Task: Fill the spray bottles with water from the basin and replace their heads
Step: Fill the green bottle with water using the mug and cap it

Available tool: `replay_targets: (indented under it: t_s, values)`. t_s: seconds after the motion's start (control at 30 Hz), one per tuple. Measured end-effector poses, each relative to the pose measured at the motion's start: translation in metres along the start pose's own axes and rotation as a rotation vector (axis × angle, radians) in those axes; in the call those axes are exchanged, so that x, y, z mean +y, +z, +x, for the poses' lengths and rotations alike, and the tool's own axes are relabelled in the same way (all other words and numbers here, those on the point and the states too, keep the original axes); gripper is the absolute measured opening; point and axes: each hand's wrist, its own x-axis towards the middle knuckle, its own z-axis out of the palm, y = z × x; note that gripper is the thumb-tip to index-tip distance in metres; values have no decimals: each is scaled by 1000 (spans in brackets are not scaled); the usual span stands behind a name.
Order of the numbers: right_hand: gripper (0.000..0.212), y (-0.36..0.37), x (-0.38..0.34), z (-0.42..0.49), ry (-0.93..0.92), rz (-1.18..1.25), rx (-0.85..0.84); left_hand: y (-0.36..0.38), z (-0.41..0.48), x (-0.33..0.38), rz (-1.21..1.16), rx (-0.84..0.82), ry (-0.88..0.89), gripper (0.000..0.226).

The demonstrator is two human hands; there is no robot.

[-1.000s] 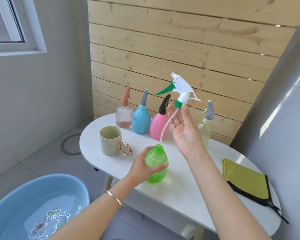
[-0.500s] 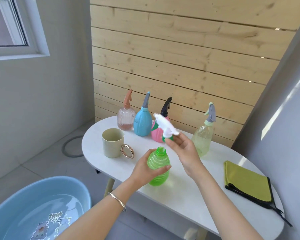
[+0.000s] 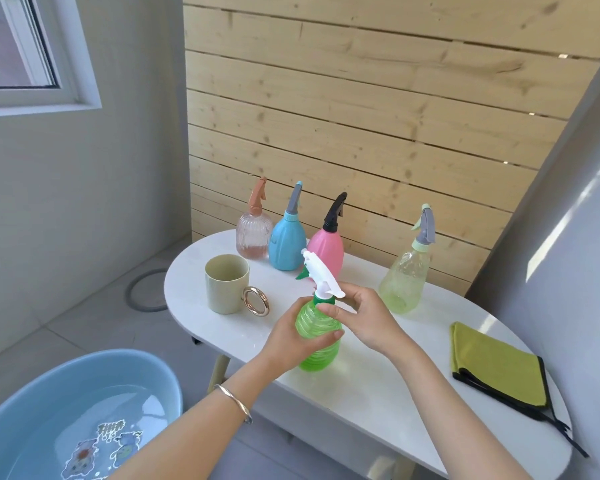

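Here's the green bottle point(image 3: 321, 355), standing upright on the white table point(image 3: 378, 393) near its front edge. The left hand point(image 3: 288, 337) is wrapped round its ribbed body from the left, thumb lying across the front. The white spray head point(image 3: 321, 275) sits on top of the bottle's neck, nozzle pointing up and away to the left. The right hand point(image 3: 364, 317) comes in from the right of the green bottle, fingers curled, and pinches the green collar at the base of the spray head. The fingers hide the thread, so whether the collar is seated all the way down is hard to say.

Left of the green bottle and a little behind it stands a beige mug point(image 3: 226, 284), its gold ring handle turned towards the bottle. Behind the green bottle is a row of three bottles, all with their heads on: a clear peach bottle point(image 3: 253, 237) farthest left, a blue bottle point(image 3: 287, 245) next, and a pink bottle point(image 3: 326, 251) directly behind the spray head. Off to the right and behind stands a pale yellow bottle point(image 3: 404, 282), on its own. Farther right of the green bottle, a folded green cloth point(image 3: 496, 367) lies flat on the table. Down on the floor, below and left of the green bottle, is the blue basin point(image 3: 118, 368), with water in it and cartoon pictures showing on its bottom. There's a thin bracelet point(image 3: 234, 403) on the left wrist.
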Motion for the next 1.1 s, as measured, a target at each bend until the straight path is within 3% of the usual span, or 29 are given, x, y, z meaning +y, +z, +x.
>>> replay_targets:
  t_s: [0.13, 0.3, 0.53, 0.7, 1.0, 1.1]
  values:
    - [27, 5, 8, -3, -26, -27, 105, -2, 1, -1, -3, -31, -20, 55]
    - [29, 17, 8, -3, -40, -14, 257, -15, 6, -3, -3, -200, -90, 81]
    - [30, 23, 12, -13, -69, 172, 328, -10, 4, -8, 74, -112, -34, 73]
    - [27, 18, 9, -11, -32, 109, 302, -10, 4, -2, 145, -103, -24, 72]
    - [22, -7, -3, -5, 29, 20, 50, -10, 6, -4, 136, -124, -54, 74]
    - [24, -6, -3, -3, 32, 11, 52, -9, 7, -3, 134, -113, -56, 73]
